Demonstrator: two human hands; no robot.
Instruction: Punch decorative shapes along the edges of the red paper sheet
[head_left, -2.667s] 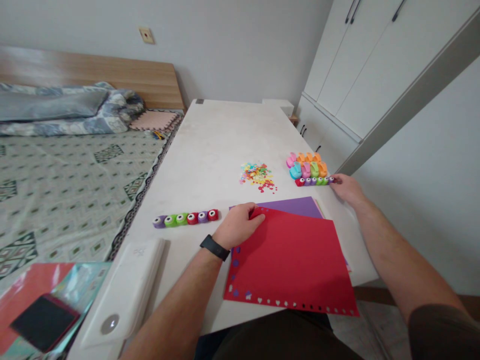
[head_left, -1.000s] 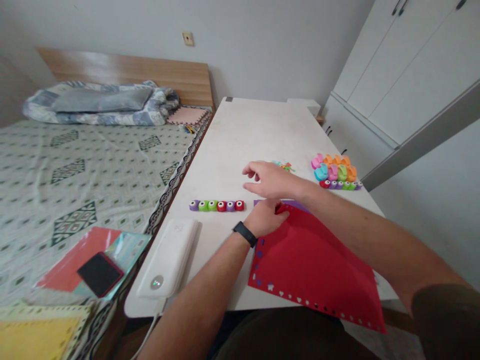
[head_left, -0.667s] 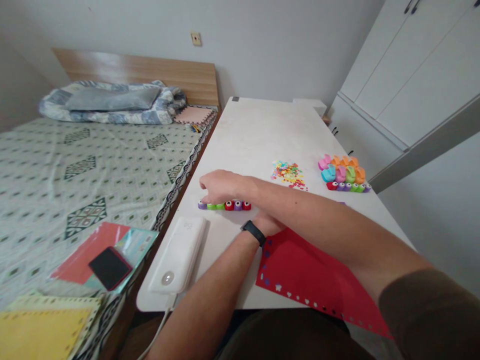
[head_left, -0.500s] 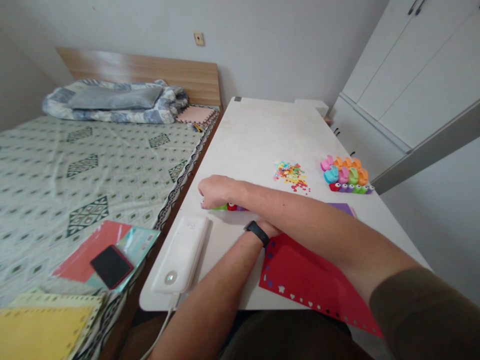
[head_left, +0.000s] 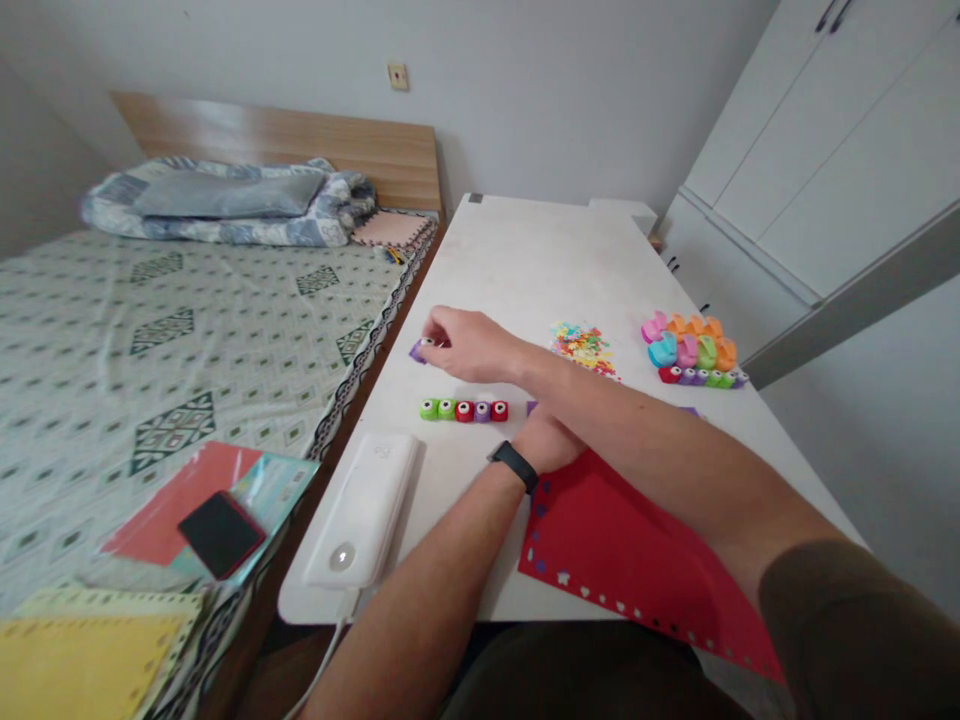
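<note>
Head view shows your right hand (head_left: 471, 345) crossed over the left, fingers (head_left: 435, 338) closed on a purple punch (head_left: 417, 351) clear of the row (head_left: 463, 410) on the bench (head_left: 525, 260), your left hand (head_left: 547, 442) on the red sheet (head_left: 622, 550), its fingers hidden; picking off this punch seems in hand, calling for a steady grip.

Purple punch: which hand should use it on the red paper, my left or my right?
Probably the right. The right hand holds the purple paper punch in its fingers, while the left hand rests at the edge of the red paper.
</note>
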